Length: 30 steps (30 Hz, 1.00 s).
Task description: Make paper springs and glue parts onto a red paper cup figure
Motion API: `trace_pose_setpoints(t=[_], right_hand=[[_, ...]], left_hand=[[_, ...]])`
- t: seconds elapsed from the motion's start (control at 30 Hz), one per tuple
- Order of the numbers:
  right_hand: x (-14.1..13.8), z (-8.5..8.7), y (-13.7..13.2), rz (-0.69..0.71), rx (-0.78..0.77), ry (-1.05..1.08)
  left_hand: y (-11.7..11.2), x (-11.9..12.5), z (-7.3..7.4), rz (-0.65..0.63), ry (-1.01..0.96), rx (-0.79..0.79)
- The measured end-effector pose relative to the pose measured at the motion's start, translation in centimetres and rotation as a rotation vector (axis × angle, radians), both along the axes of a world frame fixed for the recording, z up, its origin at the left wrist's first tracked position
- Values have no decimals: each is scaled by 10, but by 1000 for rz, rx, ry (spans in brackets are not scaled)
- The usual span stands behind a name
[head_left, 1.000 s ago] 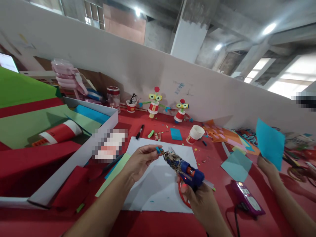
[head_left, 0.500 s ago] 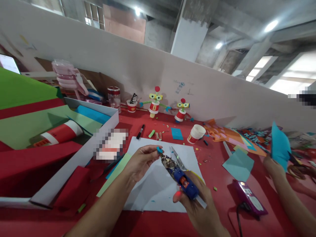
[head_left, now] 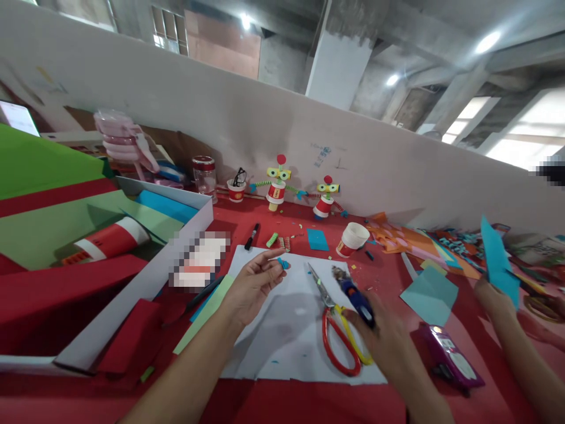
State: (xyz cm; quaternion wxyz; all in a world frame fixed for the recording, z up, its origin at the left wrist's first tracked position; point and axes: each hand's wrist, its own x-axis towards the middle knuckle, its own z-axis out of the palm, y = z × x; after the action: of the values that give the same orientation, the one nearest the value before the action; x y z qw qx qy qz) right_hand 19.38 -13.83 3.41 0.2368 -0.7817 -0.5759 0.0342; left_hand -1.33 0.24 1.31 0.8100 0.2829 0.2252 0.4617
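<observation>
Between the thumb and fingers of my left hand (head_left: pixel 258 282) is a small blue paper piece (head_left: pixel 283 263), held above the white paper sheet (head_left: pixel 282 330). My right hand (head_left: pixel 384 330), blurred by motion, is closed around a dark blue glue gun (head_left: pixel 356 297) whose nozzle is crusted with brown residue and points up and left. Scissors with red and yellow handles (head_left: pixel 338 341) lie on the sheet between my hands, their blades pointing away from me. The fingertips of my right hand are close to the yellow handle; whether they touch it I cannot tell.
Two paper-cup figures (head_left: pixel 276 191) stand by the wall. Stacked paper cups (head_left: pixel 353 238), a black marker (head_left: pixel 252 235) and a blue paper square (head_left: pixel 316 239) lie beyond the sheet. A box (head_left: pixel 176 221) is left; a purple device (head_left: pixel 452 356) and a co-worker's hand (head_left: pixel 494 300) with blue paper are right.
My right hand has moved the glue gun to the right, away from the blue paper piece, uncovering the scissors' handles. My left hand has stayed nearly in place.
</observation>
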Motion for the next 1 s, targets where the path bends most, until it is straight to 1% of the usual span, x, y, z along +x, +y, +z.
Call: trace_pose_setpoints(t=[0.07, 0.13, 0.2, 0.23, 0.27, 0.3, 0.33, 0.37, 0.4, 0.43, 0.47, 0.5, 0.57, 0.63, 0.77, 0.87, 1.0], right_hand=[[34, -10, 6, -91, -77, -168], [64, -20, 10, -173, -167, -288], [79, -24, 11, -225, -268, -353], [78, -23, 12, -256, -278, -380], [72, -20, 14, -278, -245, -393], [60, -16, 16, -285, -164, -386], [43, -11, 20, -228, -48, -331], [23, -6, 26, -123, 78, -209], [1, -3, 34, -2, 179, -43], [-22, 0, 43, 104, 239, 144], [-43, 0, 52, 184, 263, 321], [-60, 0, 62, 233, 280, 456], [-84, -4, 79, 259, 352, 649], [-93, -9, 90, 277, 384, 754], [-87, -13, 94, 285, 410, 815], [-82, -16, 92, 257, 406, 883], [-80, -20, 93, 180, 337, 1124]], left_hand=[[0, 0, 2, 19, 4, 27], [0, 1, 2, 43, -7, 53], [0, 1, 1, 62, -11, 65], [0, 1, 0, 65, -3, 62], [0, 1, -1, 66, 9, 51], [0, 2, -2, 68, 17, 33], [0, 3, -2, 68, 21, 12], [0, 3, -2, 71, 19, -9], [-1, 4, -1, 75, 12, -29], [-2, 5, -1, 78, 5, -47], [-2, 6, 0, 79, 0, -60], [-3, 6, 1, 77, 0, -67], [-4, 7, 2, 78, -5, -60], [-3, 7, 1, 81, -18, -39], [-1, 8, -3, 82, -8, -29], [-1, 8, -7, 69, 27, -13], [-2, 9, -8, 53, 64, 17]])
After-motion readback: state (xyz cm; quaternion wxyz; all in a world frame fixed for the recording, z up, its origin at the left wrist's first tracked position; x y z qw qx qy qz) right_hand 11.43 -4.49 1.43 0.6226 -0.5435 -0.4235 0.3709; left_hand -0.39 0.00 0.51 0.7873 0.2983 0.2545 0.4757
